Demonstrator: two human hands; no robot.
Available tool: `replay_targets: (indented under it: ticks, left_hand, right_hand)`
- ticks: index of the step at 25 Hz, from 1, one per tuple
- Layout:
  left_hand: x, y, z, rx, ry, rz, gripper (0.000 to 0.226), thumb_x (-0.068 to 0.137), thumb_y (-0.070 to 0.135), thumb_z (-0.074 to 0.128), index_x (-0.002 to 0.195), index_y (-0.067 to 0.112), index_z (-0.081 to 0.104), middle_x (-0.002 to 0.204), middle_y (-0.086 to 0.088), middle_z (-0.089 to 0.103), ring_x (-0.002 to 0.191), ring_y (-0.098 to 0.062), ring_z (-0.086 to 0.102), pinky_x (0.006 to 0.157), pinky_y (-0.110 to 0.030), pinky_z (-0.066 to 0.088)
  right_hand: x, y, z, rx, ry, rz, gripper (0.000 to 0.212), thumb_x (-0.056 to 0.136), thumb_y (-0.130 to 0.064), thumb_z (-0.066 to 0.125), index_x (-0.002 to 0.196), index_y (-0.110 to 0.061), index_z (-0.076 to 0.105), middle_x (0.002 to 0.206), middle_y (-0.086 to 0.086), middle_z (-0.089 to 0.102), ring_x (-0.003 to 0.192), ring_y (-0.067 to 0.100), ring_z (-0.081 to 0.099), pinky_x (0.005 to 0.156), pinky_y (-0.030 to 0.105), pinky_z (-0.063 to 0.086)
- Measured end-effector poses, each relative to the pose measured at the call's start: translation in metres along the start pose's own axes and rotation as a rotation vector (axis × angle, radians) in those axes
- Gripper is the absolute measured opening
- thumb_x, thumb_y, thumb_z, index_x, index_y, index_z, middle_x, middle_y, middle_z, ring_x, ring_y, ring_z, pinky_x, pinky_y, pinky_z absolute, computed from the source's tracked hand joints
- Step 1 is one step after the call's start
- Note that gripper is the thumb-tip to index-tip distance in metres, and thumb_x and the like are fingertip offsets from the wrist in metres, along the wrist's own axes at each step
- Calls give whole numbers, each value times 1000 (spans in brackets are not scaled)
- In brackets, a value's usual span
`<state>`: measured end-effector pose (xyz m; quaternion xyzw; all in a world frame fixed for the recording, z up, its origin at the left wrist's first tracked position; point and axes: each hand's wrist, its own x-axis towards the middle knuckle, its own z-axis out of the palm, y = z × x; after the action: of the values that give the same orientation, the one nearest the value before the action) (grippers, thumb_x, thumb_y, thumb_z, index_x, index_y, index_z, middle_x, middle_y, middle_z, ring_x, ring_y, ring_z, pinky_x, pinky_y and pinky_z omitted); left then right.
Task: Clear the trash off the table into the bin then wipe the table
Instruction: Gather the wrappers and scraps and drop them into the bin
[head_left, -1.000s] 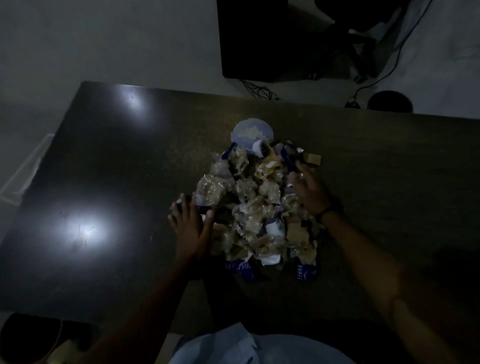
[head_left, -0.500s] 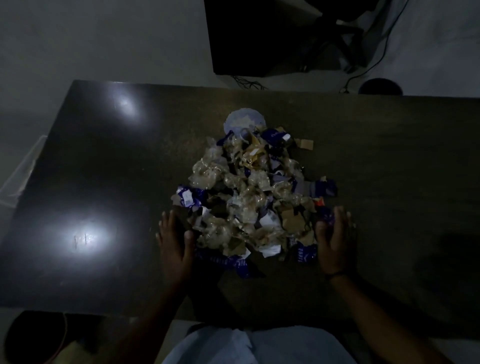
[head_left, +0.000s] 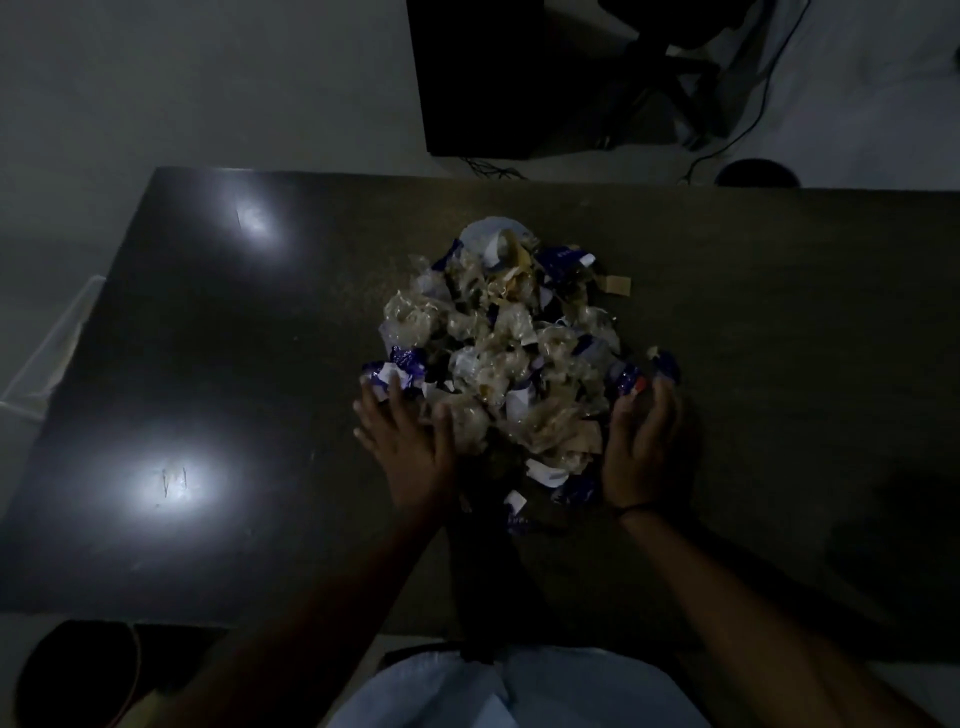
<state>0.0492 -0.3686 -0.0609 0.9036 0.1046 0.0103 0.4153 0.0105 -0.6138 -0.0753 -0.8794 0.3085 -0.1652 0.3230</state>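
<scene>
The person wears a pale, light blue garment (head_left: 498, 693), seen just beyond the near edge of the surface (head_left: 208, 364). Its cloth looks smooth, and a soft fold runs down the middle and parts it in two rounded halves. The left forearm (head_left: 332, 587) and the right forearm (head_left: 727, 597) are bare along the whole length that shows, from the wrists down to the lower border of the view. Around the right wrist sits a thin dark band (head_left: 631, 511), narrow like a cord; its material cannot be told in the dim light. The left grip (head_left: 405, 441) and the right grip (head_left: 641, 449) are bare too. Finer details are lost in the darkness.
</scene>
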Motion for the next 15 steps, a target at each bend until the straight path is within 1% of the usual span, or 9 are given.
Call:
replay_targets:
  ticks: [2,4,6,8,10,11,13,14,15]
  left_hand:
    - [18,-19,-19,24,25,-21,78,100,66,26,166,27,11,174,-4,-10,160,-31,-7,126,-53,-9]
    - [39,-30,-27,5,-4,-113,81,99,68,22,167,26,8,175,-5,-4,161,-29,-6,128,-52,-7]
    - [54,-31,-23,-51,-97,-118,82,99,71,18,167,25,7,175,-4,3,161,-22,-6,130,-52,-5]
    - [55,-21,-13,-71,-229,-26,79,101,71,18,166,27,9,175,1,4,160,-13,-6,130,-52,-3]
    - [47,-4,-3,-148,-334,43,71,103,66,22,165,33,14,174,6,11,158,-7,0,131,-51,3]
    - [44,3,1,-259,-331,42,65,105,63,26,164,35,21,171,7,22,158,-8,11,130,-50,14]
    - [46,14,3,-465,-170,47,53,109,52,33,157,30,38,157,9,48,147,-10,42,119,-42,39]
    - [51,19,2,-481,-47,48,50,110,48,35,153,25,43,149,11,53,140,-6,50,113,-35,44]
    - [59,18,1,-471,49,48,49,109,46,36,151,22,45,145,15,53,135,0,51,110,-28,45]
  right_hand:
    - [34,12,-11,-92,-37,83,76,99,-70,24,156,-20,32,162,13,32,148,31,31,119,53,29]
    - [57,17,-8,-110,-201,181,87,92,-79,17,160,-25,22,168,10,23,155,30,19,124,55,19]
    - [63,8,7,-132,-353,108,91,90,-81,12,162,-26,16,171,6,14,158,27,8,127,52,9]
    - [51,-12,24,-103,-455,-56,90,90,-79,12,163,-26,16,172,3,12,158,22,4,128,48,3]
    - [34,-28,35,-18,-511,-130,87,91,-75,17,161,-25,23,170,5,20,157,22,13,128,50,11]
    - [30,-33,36,33,-493,-109,83,93,-75,20,160,-28,28,167,5,28,154,23,23,125,52,21]
    - [43,-41,32,109,-339,-4,78,94,-81,22,153,-33,38,154,3,47,139,22,46,112,53,42]
    - [56,-47,26,79,-248,32,78,93,-83,21,150,-34,41,148,2,52,132,21,52,106,53,46]
    - [75,-52,23,12,-190,53,78,93,-83,21,149,-34,41,146,2,54,130,23,53,105,54,46]
